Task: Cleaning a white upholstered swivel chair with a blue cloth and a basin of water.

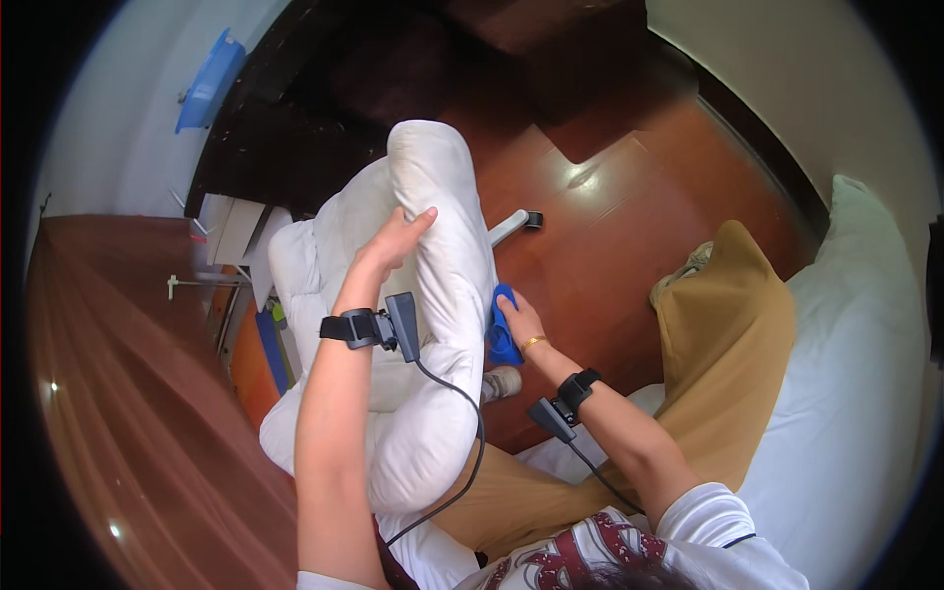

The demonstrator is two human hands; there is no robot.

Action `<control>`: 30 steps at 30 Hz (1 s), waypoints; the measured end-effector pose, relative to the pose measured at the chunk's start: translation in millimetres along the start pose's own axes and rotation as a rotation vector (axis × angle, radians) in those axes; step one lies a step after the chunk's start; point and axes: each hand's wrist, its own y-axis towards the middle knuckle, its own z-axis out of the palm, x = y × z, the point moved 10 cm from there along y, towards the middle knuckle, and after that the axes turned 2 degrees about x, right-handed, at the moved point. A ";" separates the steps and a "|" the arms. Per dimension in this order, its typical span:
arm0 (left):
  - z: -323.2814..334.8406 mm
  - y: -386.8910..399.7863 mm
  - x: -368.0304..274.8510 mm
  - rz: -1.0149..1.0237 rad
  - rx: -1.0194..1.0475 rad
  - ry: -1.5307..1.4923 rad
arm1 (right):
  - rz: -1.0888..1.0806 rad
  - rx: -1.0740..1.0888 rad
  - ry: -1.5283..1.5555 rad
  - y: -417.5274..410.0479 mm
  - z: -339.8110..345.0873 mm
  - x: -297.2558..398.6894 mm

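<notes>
A white padded swivel chair (369,295) with puffy cushions stands before me. My left hand (391,243) grips the inner side of its long right armrest (442,228), thumb on top and fingers partly hidden. On the armrest's outer side, my right hand (520,317) holds a folded blue cloth (504,335), which lies against or very close to the white cover. Whether the cloth presses on the cover, I cannot tell. Each wrist carries a black strap with a cabled device.
One chair leg with a caster (534,220) juts over the reddish-brown floor (590,243). A dark desk (295,133) is beyond the chair. Brown curtain-like fabric (147,369) hangs at left. White bedding (826,369) lies at right, near my bent leg (723,354). A blue basin (210,81) is at upper left.
</notes>
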 end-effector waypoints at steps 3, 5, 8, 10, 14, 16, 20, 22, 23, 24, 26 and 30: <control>-25.2 -56.2 -8.6 0.154 0.100 0.025 | -0.172 0.006 -0.004 -32.8 5.2 51.3; -45.7 -86.0 -9.3 0.155 0.097 -0.035 | -0.221 0.027 -0.061 -60.0 20.1 70.1; -75.2 -117.3 -40.5 0.380 -0.053 -0.224 | -0.286 -0.019 -0.165 -92.7 34.4 80.6; -67.1 -128.1 -64.5 0.467 -0.052 -0.284 | -0.319 0.004 -0.206 -124.4 44.7 93.3; -10.7 -168.8 -105.2 0.780 -0.063 -0.139 | -0.589 0.106 -0.297 -194.1 78.8 120.6; 24.4 -217.3 -101.4 0.794 0.127 0.094 | -0.818 0.174 -0.442 -228.0 91.8 133.6; 4.7 -272.0 -54.3 0.774 0.194 0.072 | -1.047 0.509 -0.554 -262.3 151.9 117.3; -23.9 -284.6 -26.4 0.746 0.129 0.037 | -1.079 0.465 -0.927 -248.3 173.4 87.1; -38.8 -281.4 -2.8 0.710 0.079 0.065 | -1.000 0.453 -1.065 -247.2 179.6 82.8; -48.5 -285.4 14.7 0.673 0.052 0.115 | -1.018 0.389 -1.092 -245.2 174.6 83.4; -65.3 -289.7 58.1 0.582 0.022 0.197 | -1.090 0.378 -1.149 -253.0 182.1 88.3; -78.4 -302.3 119.4 0.507 -0.036 0.156 | -1.145 0.234 -1.247 -226.4 174.7 116.2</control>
